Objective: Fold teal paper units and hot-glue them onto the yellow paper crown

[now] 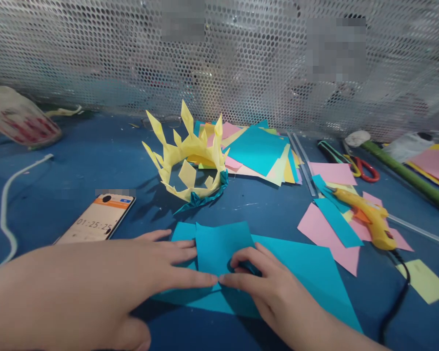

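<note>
A large sheet of blue paper [310, 263] lies flat in front of me on the dark blue table. On its left part rests a smaller blue paper piece [219, 239]. My left hand [157, 265] is open, its stretched fingers pressing along the smaller piece's left side. My right hand [267, 278] has curled fingers and thumb closed on the lower right of that piece. The two hands nearly meet at its bottom edge. Just beyond stands a yellow paper crown [190, 146] with pointed spikes and a blue paper trim at its base.
A phone [98, 217] showing a timer lies on the left, near a white cable [5, 209]. Coloured paper sheets [258, 146] are piled behind. To the right are a yellow glue gun [369, 214], pink scraps [332, 239], scissors [366, 168] and a green stick [409, 175].
</note>
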A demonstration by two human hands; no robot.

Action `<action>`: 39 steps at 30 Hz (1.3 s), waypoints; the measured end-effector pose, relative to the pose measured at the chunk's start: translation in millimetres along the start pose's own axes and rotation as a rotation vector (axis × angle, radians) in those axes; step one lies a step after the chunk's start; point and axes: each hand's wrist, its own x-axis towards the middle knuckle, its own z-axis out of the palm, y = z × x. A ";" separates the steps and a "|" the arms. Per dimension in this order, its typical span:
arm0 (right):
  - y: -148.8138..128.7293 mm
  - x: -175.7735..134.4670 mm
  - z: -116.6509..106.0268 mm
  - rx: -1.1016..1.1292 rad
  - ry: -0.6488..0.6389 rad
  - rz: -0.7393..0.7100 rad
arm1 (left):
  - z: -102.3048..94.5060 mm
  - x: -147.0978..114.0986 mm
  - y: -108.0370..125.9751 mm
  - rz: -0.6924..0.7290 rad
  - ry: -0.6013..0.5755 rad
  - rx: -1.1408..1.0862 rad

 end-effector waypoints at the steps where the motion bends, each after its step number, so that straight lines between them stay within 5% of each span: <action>1: -0.7 0.1 0.2 -0.003 0.003 0.008 | 0.9 2.6 5.2 0.001 -0.045 -0.024; 7: -2.6 1.6 -0.1 0.007 0.024 0.024 | 6.4 16.5 35.0 0.006 -0.153 -0.042; 14: -0.5 0.8 3.3 0.107 0.068 0.105 | 22.2 15.9 42.6 -0.031 -0.266 -0.047; 22: -0.9 1.8 1.0 0.046 0.031 0.076 | 47.4 8.9 33.9 0.043 -0.022 -0.090; 32: 0.3 2.0 3.2 0.160 0.133 0.172 | 36.1 15.0 56.2 -0.072 0.108 0.047; 39: 1.3 1.3 4.0 0.188 0.207 0.175 | 54.8 13.6 53.1 0.104 0.201 0.128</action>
